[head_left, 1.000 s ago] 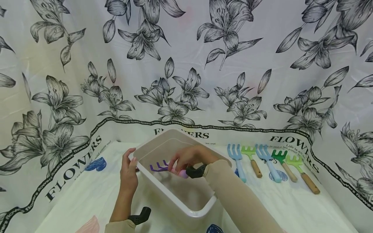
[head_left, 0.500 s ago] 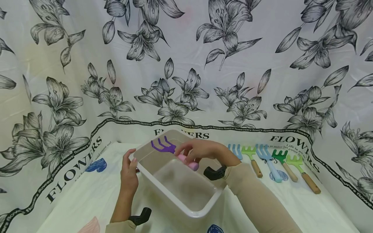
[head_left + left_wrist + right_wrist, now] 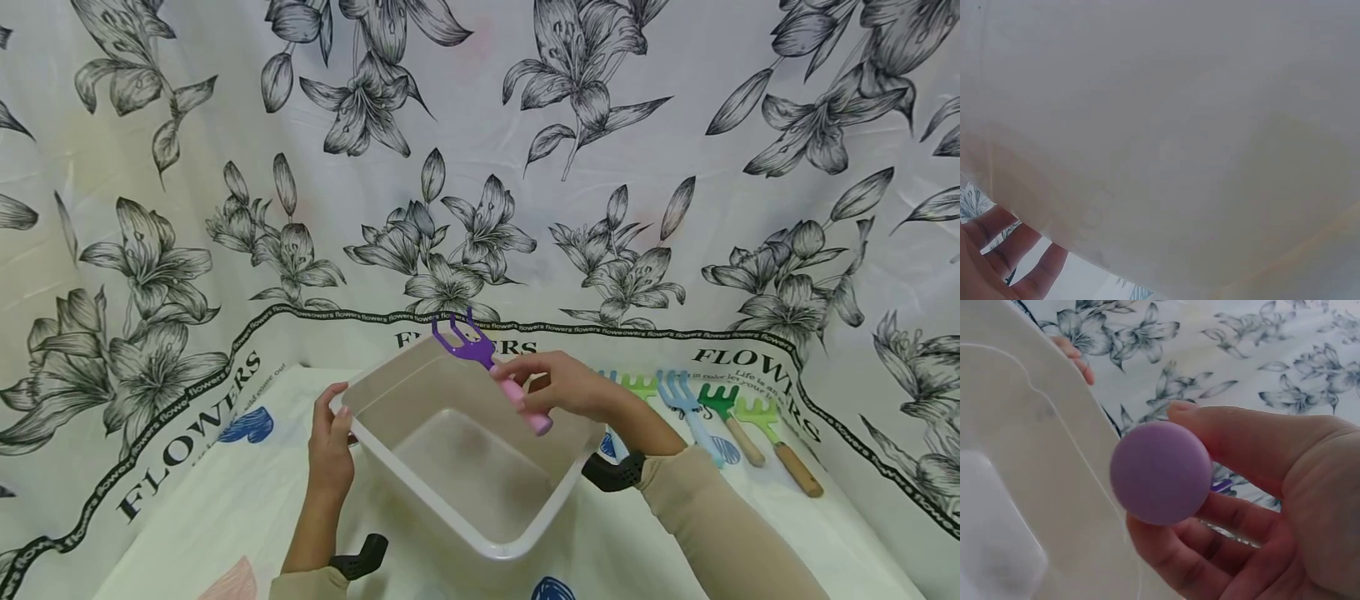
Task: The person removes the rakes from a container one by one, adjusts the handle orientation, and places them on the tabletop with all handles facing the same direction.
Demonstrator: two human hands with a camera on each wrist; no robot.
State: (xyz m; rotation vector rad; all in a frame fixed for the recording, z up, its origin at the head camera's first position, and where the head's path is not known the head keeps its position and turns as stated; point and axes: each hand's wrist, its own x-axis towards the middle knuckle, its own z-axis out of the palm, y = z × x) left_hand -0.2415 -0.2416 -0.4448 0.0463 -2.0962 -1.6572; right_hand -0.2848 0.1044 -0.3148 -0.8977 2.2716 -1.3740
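A small garden rake [image 3: 474,350] with purple tines and a pink handle is in my right hand [image 3: 558,383], pinched between thumb and fingers. It is tilted over the far right wall of a white plastic bin [image 3: 420,486], tines pointing up and away. The round lilac handle end [image 3: 1160,474] faces the right wrist camera. My left hand [image 3: 330,433] grips the bin's left corner at the rim and keeps the bin tipped towards me. Inside, the bin's floor shows bare. From the left wrist, the bin wall [image 3: 1160,125] fills most of the view, with fingers [image 3: 1016,247] at its edge.
To the right, several garden forks and rakes lie in a row on the white cloth: a light blue fork [image 3: 682,400], a dark green rake [image 3: 722,404], a light green rake [image 3: 761,417], others partly behind my right hand. A flower-printed curtain [image 3: 480,167] hangs behind.
My right hand has lifted the purple and pink rake up out of the bin, moving right and away. The left hand and the bin have stayed put.
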